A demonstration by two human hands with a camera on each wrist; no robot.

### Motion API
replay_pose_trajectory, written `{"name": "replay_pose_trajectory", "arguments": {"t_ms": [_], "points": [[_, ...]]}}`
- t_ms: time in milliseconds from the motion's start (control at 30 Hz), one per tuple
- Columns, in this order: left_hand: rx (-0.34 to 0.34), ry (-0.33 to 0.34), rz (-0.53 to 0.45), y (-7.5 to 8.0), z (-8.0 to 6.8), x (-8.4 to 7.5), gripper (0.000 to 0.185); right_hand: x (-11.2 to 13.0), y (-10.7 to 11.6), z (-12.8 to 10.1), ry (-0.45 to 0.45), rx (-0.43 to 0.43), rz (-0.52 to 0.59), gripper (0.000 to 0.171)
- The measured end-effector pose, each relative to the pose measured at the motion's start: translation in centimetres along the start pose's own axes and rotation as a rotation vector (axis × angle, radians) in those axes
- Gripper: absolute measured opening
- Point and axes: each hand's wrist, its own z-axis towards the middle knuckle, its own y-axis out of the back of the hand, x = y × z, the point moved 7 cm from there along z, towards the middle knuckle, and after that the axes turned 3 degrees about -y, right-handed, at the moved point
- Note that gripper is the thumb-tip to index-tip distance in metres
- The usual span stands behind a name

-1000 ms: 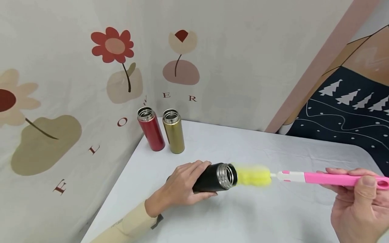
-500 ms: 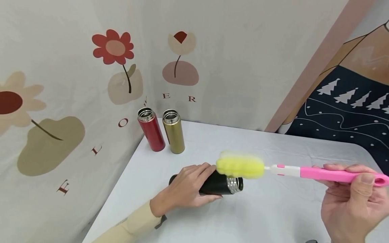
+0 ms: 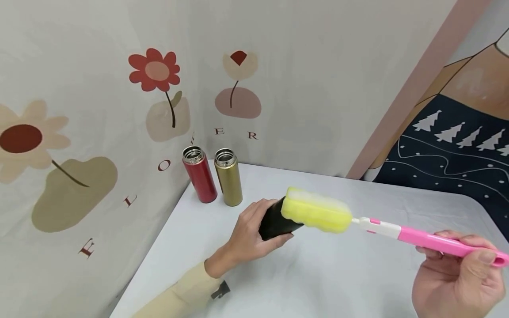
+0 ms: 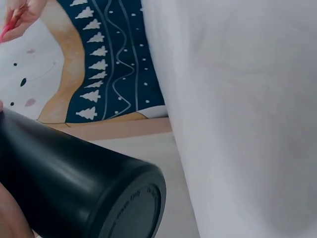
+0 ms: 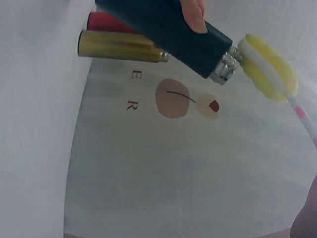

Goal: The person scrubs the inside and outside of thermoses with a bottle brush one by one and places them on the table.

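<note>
My left hand [image 3: 247, 234] grips a black insulated bottle [image 3: 275, 223] around its body, holding it tilted. Its printed base [image 4: 136, 210] faces the left wrist camera. In my right hand [image 3: 453, 285] is a bottle brush by its pink handle [image 3: 431, 240], thumb along it. The brush's yellow and white sponge head [image 3: 316, 211] covers the bottle's mouth in the head view. From the right wrist, the sponge's tip sits right at the threaded metal neck [image 5: 225, 67], outside the opening.
A red bottle [image 3: 200, 179] and a gold bottle [image 3: 229, 185] stand uncapped side by side at the back left of the white table [image 3: 338, 278]. Behind them rises a flower-printed cloth wall [image 3: 302, 110]. A dark cloth with white trees [image 3: 449, 159] hangs at the right.
The brush has gone from level to slanted, its handle end dropping. The black bottle's mouth end has tilted upward and now lies behind the sponge. Both hands keep their hold.
</note>
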Motion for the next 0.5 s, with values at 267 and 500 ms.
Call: {"name": "replay_pose_trajectory", "arguments": {"t_ms": [267, 500], "points": [[-0.040, 0.266, -0.309, -0.5, -0.8, 0.6, 0.058, -0.9, 0.9, -1.4, -0.007, -0.023, 0.024, 0.026], [-0.264, 0.464, -0.540, -0.4, 0.7, 1.2, 0.042, -3.5, 1.1, -3.4, -0.111, 0.041, -0.302, 0.010]]}}
